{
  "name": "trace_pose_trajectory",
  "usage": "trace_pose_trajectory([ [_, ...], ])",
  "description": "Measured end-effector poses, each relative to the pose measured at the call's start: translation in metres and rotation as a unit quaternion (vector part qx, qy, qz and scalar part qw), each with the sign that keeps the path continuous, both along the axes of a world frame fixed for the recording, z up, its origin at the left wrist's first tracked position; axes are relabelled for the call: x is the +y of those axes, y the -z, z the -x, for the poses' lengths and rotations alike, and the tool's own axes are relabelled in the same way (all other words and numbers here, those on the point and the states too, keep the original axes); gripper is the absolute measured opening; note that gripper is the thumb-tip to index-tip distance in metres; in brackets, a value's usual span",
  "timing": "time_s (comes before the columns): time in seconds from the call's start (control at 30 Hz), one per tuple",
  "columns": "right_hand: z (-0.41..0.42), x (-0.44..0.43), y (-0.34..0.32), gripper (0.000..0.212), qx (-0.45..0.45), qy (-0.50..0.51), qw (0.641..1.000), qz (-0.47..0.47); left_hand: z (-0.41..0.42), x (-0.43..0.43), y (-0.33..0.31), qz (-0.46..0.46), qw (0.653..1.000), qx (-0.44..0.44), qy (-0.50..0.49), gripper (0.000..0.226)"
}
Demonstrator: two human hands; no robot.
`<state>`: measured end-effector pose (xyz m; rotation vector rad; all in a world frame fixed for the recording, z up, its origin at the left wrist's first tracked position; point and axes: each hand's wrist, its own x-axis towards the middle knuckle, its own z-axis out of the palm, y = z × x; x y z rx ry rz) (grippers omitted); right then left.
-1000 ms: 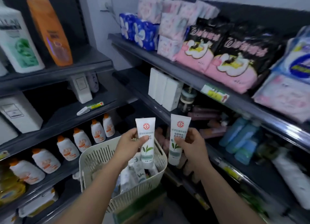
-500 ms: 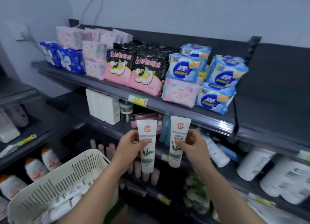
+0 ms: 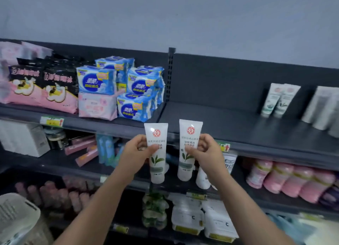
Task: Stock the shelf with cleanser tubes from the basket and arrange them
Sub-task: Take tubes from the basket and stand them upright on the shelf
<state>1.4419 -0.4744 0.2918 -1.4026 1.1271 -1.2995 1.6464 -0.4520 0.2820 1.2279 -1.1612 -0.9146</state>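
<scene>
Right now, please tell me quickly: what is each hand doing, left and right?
Left hand: closed, fingers gripping a white cleanser tube.
Right hand: closed, fingers gripping a second white tube.

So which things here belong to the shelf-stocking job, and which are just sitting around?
Job: left hand gripping left tube; right hand gripping right tube; shelved tubes; top shelf; basket.
Lying about: blue packs; pink-and-black packs; pink bottles.
</scene>
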Motion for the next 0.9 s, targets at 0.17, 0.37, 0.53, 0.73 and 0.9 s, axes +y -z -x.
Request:
trace_pose_trajectory([
  [0.17,0.071,0.001,-0.010,0.026,0.008,0.027,0.999,0.018,0.071,-0.009,-0.015,0.015,0.999,-0.001,0.045,0.007],
  [0.37,0.140,-0.002,-0.029,0.028,0.007,0.077,0.996,0.045,0.139,-0.027,-0.038,0.025,0.994,0.004,0.105,0.009],
  [0.53,0.188,-0.014,-0.049,0.027,-0.015,0.123,0.990,0.066,0.194,-0.051,-0.062,0.028,0.990,0.017,0.140,0.008],
  [0.73,0.239,-0.046,-0.069,0.028,-0.018,0.167,0.981,0.092,0.248,-0.091,-0.085,0.056,0.979,0.025,0.196,0.011],
  [0.9,0.283,-0.087,-0.080,0.027,0.009,0.197,0.976,0.097,0.292,-0.139,-0.097,0.071,0.972,0.024,0.223,0.009],
])
